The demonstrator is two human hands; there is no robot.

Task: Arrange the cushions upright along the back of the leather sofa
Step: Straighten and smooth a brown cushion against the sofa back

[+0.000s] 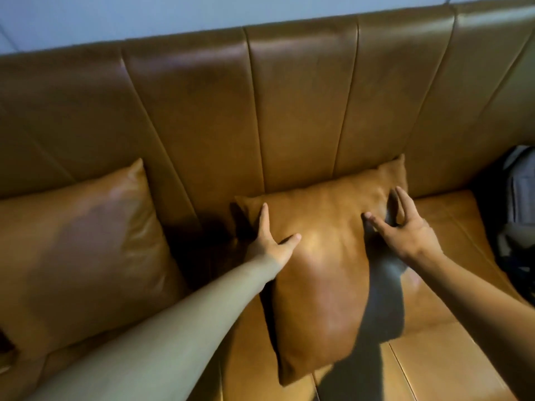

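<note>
Loosely spread, both hands' fingers (265,215) touch the middle cushion (324,270).

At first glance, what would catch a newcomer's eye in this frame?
Two bare arms reach in toward a tan leather cushion at the centre, leaning against the sofa backrest. The left hand lies open on its left edge; the right hand is spread at its upper right corner. A second, matching cushion rests at left, and a grey bag sits at the far right edge.
</note>
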